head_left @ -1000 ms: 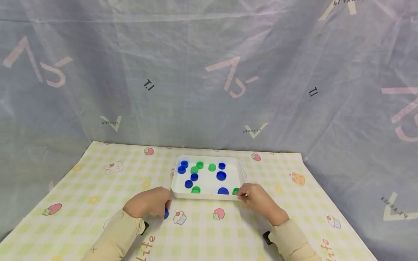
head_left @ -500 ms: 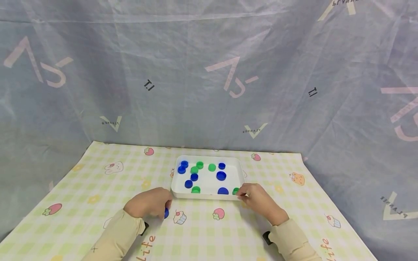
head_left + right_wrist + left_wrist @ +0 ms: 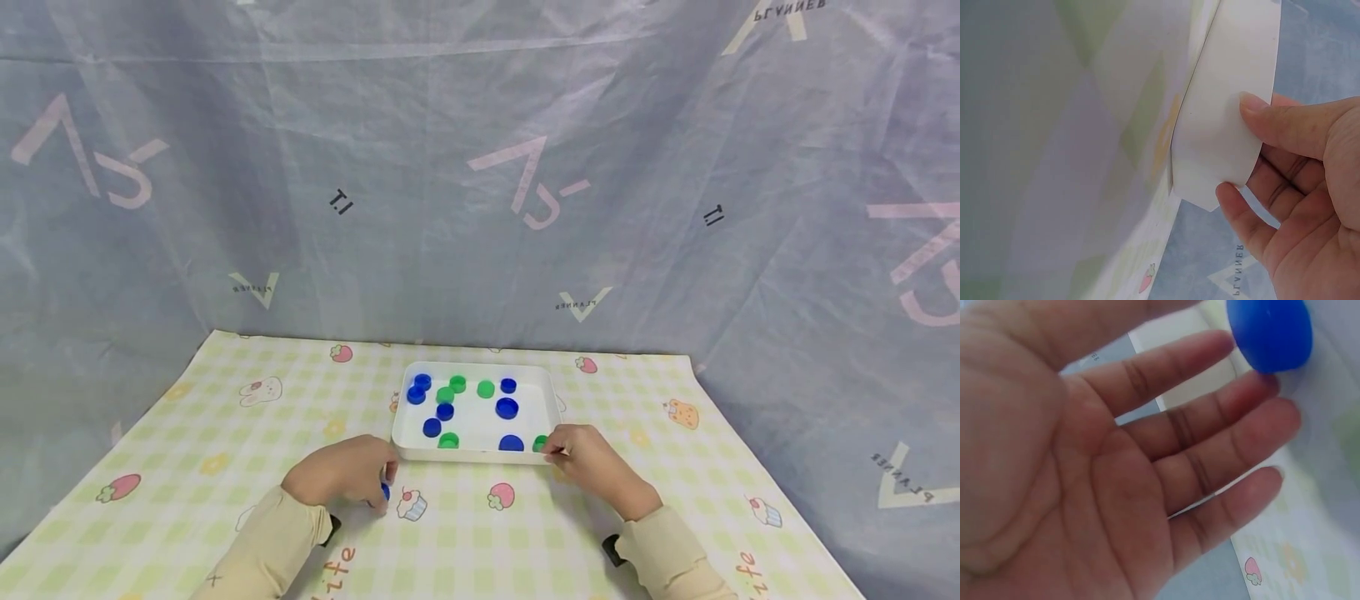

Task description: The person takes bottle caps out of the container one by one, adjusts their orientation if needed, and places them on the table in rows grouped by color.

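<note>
At the near left of the white tray (image 3: 468, 456), my left hand (image 3: 348, 469) pinches a blue bottle cap (image 3: 386, 492) close over the tablecloth. In the left wrist view the blue cap (image 3: 1272, 334) sits at the fingertips, and the other fingers stretch out loosely. The thumb's tip is out of that view. My right hand (image 3: 596, 468) grips the tray's near right corner. In the right wrist view its thumb lies on the outside of the tray wall (image 3: 1222, 112), with fingers over the rim. Several blue caps (image 3: 507, 408) and green caps (image 3: 486, 389) lie spread inside the tray.
A checked tablecloth (image 3: 247, 450) with printed strawberries and cupcakes covers the table. A grey curtain (image 3: 420, 208) hangs right behind the table and along both sides. A green cap (image 3: 539, 442) lies in the tray beside the right hand's fingers.
My left hand has shifted very slightly right with the blue cap, and its fingers show more clearly around it. The right hand stays at the tray corner. The head view has tilted slightly.
</note>
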The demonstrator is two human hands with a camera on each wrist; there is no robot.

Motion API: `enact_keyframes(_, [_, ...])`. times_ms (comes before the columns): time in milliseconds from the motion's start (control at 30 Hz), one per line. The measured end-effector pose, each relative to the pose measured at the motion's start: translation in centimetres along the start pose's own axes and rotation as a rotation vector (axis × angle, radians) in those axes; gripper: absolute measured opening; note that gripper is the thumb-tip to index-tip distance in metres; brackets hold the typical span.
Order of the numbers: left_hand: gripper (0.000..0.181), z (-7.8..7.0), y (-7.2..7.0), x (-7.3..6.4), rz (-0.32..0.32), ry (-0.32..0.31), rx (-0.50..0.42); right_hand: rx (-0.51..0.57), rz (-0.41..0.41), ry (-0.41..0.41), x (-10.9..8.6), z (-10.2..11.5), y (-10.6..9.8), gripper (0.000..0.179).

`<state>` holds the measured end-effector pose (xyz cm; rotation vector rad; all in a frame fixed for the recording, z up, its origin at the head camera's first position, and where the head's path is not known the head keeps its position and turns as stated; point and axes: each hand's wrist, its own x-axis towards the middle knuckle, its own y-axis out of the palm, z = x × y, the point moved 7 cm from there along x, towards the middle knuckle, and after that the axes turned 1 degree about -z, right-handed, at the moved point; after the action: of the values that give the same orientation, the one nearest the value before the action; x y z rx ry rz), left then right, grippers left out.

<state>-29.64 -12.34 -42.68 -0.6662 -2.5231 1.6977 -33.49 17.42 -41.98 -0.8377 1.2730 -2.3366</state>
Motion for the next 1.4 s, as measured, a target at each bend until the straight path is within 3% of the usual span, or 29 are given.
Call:
enact_keyframes(200, [0.022,-0.9,-0.3,0.5,-0.04,0.09,0.013,0.006,0.003,0.005,0.0,-0.1,0.1,0.014])
enact_keyframes(400, [0.006,-2.5,-1.9,1.0,-0.206,0.258,0.018,0.004,0.001,0.006,0.1,-0.3,0.2,0.014])
enact_keyframes(533, [0.007,-3.4,-2.9,1.4,-0.331,0.283,0.061,-0.003,-0.003,-0.006,0.1,-0.2,0.1,0.013])
enact_keyframes(633, [0.008,-3.9,-3.2,2.3,-0.368,0.281,0.097,-0.011,-0.011,-0.008,0.2,-0.1,0.0,0.01])
enact_keyframes(767, [0.01,-4.0,-3.3,4.3,-0.356,0.243,0.116,-0.015,-0.014,0.006,0.2,0.0,0.0,0.011])
enact_keyframes(1000, [0.023,-3.1,-2.7,7.4,-0.274,0.156,0.115,-0.016,-0.032,-0.004,0.1,0.0,-0.2,0.012])
enact_keyframes(1400, [0.023,-3.0,-1.3,9.3,-0.232,0.15,0.124,-0.019,-0.016,0.004,0.2,-0.2,-0.1,0.012])
